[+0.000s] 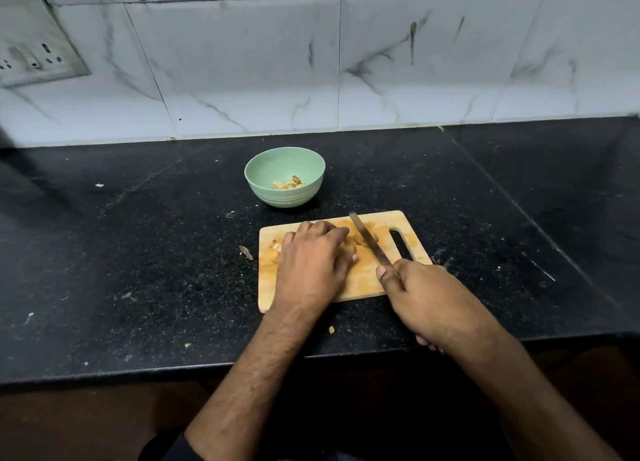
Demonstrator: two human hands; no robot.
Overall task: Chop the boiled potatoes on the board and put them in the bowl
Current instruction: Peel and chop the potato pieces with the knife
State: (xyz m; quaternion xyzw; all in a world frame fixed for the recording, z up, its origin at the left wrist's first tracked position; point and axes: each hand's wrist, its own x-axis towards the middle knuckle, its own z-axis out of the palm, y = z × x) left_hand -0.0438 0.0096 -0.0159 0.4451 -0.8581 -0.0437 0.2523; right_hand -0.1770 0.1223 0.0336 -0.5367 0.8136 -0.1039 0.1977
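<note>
Granite, black and speckled, forms the countertop [138, 252], backed by a wall of white marble-veined tiles [415, 72] with a grimy switch-and-socket plate [34, 45] at the far left. A rectangular wooden chopping board [367, 280] with a slotted handle lies near the counter's front edge. Just beyond it stands a pale green round bowl [284, 176] holding a few potato pieces. The left hand [311, 259] curls over the boiled potato [351, 247] on the board, covering most of it. The right hand [426, 301] grips the handle of a steel-bladed knife [369, 240], whose blade angles across the board beside the potato. Small scraps and crumbs [246, 252] lie scattered on the counter around the board.
</note>
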